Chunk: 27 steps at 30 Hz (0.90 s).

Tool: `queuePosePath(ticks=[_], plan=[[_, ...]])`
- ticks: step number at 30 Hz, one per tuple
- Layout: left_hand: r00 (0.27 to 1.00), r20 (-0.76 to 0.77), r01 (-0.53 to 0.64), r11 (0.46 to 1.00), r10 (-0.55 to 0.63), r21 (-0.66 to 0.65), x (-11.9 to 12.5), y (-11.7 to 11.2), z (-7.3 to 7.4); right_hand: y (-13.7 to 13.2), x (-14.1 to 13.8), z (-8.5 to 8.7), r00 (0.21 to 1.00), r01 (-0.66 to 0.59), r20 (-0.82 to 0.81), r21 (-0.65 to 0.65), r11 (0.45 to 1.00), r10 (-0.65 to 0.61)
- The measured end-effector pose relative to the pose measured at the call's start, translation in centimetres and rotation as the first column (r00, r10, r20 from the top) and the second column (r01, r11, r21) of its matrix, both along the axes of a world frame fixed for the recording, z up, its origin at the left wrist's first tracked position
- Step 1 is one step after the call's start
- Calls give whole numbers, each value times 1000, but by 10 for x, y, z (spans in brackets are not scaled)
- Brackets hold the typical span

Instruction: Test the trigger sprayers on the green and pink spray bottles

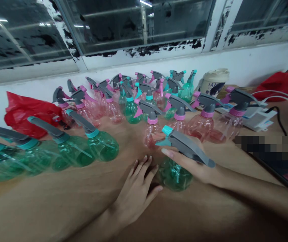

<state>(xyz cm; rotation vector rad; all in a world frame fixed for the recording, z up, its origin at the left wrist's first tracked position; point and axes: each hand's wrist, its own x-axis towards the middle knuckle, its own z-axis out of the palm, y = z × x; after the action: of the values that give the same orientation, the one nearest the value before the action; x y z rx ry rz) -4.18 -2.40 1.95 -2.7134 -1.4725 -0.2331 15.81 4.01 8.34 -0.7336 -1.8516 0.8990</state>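
My right hand [199, 169] is wrapped round the neck of a green see-through spray bottle [173, 178] with a grey and turquoise trigger head. The bottle is close to upright, its nozzle facing left; whether its base touches the table is hard to tell. My left hand [136, 191] lies palm down on the table, fingers spread, just left of that bottle and holding nothing. Directly behind the held bottle stands a row of pink spray bottles [201, 125] with grey and pink heads. On the left, several green spray bottles [103, 146] form another row.
Many more pink and green spray bottles [115, 112] crowd the back of the wooden table [88, 205]. A red plastic bag [30, 114] sits at the left. To the right are a white tub [213, 82], a white power strip with cables [258, 117] and a dark flat device [267, 164].
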Motion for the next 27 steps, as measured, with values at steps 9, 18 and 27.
queuePosePath(ticks=[9, 18, 27], plan=[[1000, -25, -3, 1000, 3, 1, 1, 1, 2, -1, -1, 2, 999, -32, -12, -29, 999, 32], [1000, -11, -4, 1000, 4, -1, 1, 0, 2, -2, -3, 6, 1000, -16, -27, -24, 1000, 15], [1000, 5, 2, 1000, -3, 12, 0, 1, 0, -5, -1, 10, 998, -49, -32, -67, 997, 47]])
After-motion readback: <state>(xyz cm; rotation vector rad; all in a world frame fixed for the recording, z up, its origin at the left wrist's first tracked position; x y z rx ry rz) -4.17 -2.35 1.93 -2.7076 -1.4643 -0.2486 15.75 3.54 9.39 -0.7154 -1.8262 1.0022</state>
